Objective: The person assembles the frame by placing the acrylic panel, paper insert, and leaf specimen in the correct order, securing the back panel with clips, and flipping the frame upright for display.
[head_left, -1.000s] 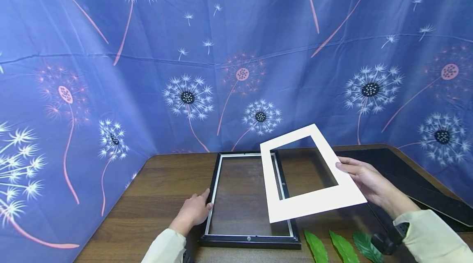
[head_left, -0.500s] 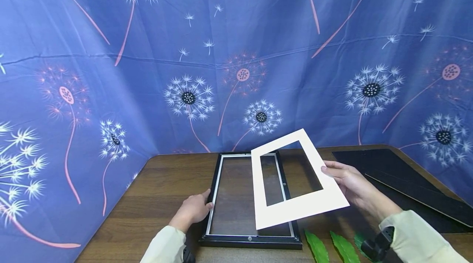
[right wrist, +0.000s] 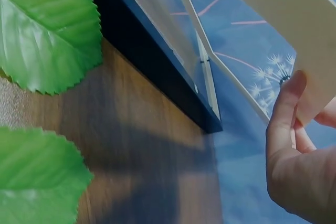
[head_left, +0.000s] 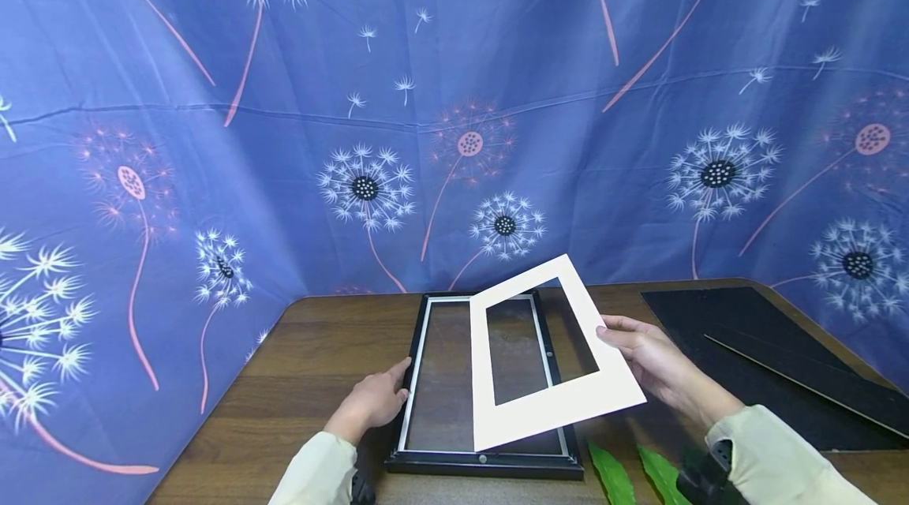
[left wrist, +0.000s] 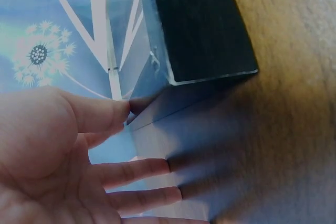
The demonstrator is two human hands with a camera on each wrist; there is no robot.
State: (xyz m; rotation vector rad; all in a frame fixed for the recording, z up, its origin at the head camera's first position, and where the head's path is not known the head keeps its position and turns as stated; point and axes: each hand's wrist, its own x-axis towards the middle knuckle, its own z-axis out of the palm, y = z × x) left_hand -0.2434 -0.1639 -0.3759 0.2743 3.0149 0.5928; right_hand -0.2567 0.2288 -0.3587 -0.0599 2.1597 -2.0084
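A black picture frame point(head_left: 485, 465) with a silver inner edge and a clear pane lies on the wooden table. My left hand point(head_left: 371, 402) holds its left side, thumb over the rim. In the left wrist view, that hand's other fingers point(left wrist: 142, 198) stretch out straight beside the frame. Above the frame's right half, a white picture mat point(head_left: 547, 410) with a rectangular opening hangs tilted. My right hand point(head_left: 660, 363) pinches the mat's right edge. In the right wrist view the thumb point(right wrist: 286, 98) lies against the mat, and part of the hand is cut off.
Green leaves point(head_left: 612, 476) lie at the table's front, right of the frame; the right wrist camera hides part of one. Black boards point(head_left: 746, 363) lie on the right side of the table point(head_left: 298, 363). A blue dandelion-print cloth point(head_left: 298, 173) hangs behind.
My right hand has carried the white mat to the left and slightly lower, over the picture frame. My left hand has stayed on the frame's left side.
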